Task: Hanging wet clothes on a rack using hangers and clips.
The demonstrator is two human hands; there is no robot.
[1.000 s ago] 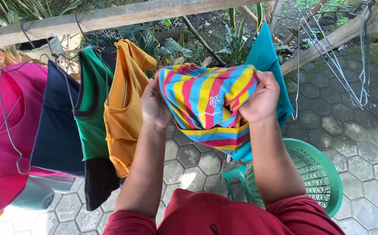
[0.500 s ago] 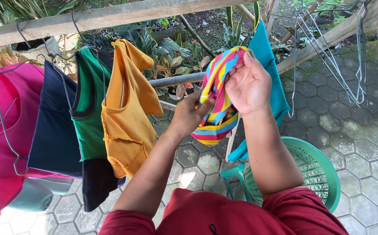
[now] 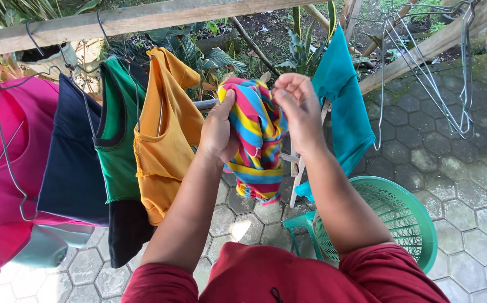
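Against the wooden rail [image 3: 142, 19], the hung clothes sit as they did a second ago: pink shirt [image 3: 2, 163] far left, then navy shirt [image 3: 72, 163], green shirt [image 3: 117, 146] and orange shirt [image 3: 165, 140], all on wire hangers below the rail. What changed is the striped cloth [image 3: 257, 140]: a second ago it was stretched wide between both hands, half a second ago it was pinched up by the right hand, and now it hangs bunched and narrow just right of the orange shirt. By that, the spreading seems over and the cloth is being regripped.

The left hand [image 3: 218, 132] is closed on the cloth's left side, thumb up at its top edge, forearm rising from below. The right hand [image 3: 296, 106] has its fingers curled at the cloth's upper right corner; whether it pinches fabric or only touches it cannot be told. Further right, the teal shirt [image 3: 341, 106] hangs below the rail, and a green basket [image 3: 417, 224] sits beneath it.
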